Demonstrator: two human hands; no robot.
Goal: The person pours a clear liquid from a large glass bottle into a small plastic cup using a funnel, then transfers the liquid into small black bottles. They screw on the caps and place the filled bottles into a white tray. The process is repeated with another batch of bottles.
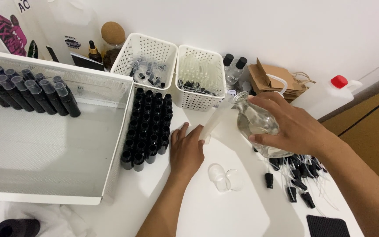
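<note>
R hand (292,125), centre-right of frame, is clamped over a clear glass flask (256,125) w/ clear liquid, tilted so its mouth points upper left. L hand (187,149), centre, fingers closed round the base of a pale translucent tube (216,119) that slants up to the flask mouth; tube tip touches or sits just at the mouth, can't tell which. Hands apart, joined only via tube and flask. Left of L hand: block of small black bottles (148,127) standing beside a white mesh tray (49,145). Two clear caps (226,179) lie below centre on the white table (224,215). Black spray tops (297,175) w/ thin straws lie lower right. Two white baskets (172,72) stand top centre.
</note>
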